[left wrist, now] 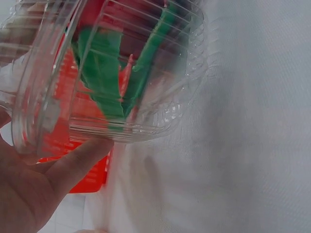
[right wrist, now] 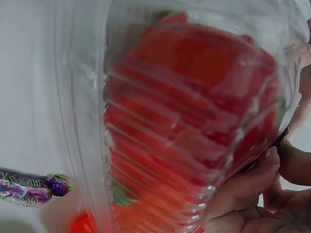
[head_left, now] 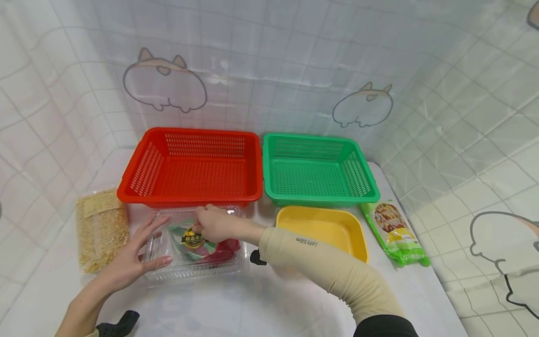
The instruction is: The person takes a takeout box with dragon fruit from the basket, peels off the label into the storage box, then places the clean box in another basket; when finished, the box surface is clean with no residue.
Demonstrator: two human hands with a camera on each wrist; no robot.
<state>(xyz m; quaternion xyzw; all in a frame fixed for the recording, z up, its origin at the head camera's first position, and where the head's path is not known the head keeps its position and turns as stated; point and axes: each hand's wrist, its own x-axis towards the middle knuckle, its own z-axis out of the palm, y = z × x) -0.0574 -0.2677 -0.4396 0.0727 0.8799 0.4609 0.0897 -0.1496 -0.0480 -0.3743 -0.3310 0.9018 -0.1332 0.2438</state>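
Note:
A clear plastic clamshell fruit box [head_left: 157, 269] with a black-and-gold label [head_left: 193, 238] lies in front of the red basket. Red and green contents [right wrist: 184, 97] show through its ribbed wall; I cannot tell their kind. My left hand [head_left: 130, 257] spans the box's left end with thumb and fingers spread. In the left wrist view, a finger [left wrist: 85, 162] touches the box's lower corner. My right hand [head_left: 219, 224] rests on top of the lid with its fingers [right wrist: 243, 189] curled. That forearm crosses over the table and partly covers the yellow tray.
Behind stand a red basket [head_left: 252, 192] and a green basket [head_left: 311, 178]. A bag of pale grains [head_left: 103, 234] lies at left, a green food packet [head_left: 396, 231] at right of the yellow tray [head_left: 358, 234]. The right wrist view shows a purple-wrapped candy [right wrist: 29, 188].

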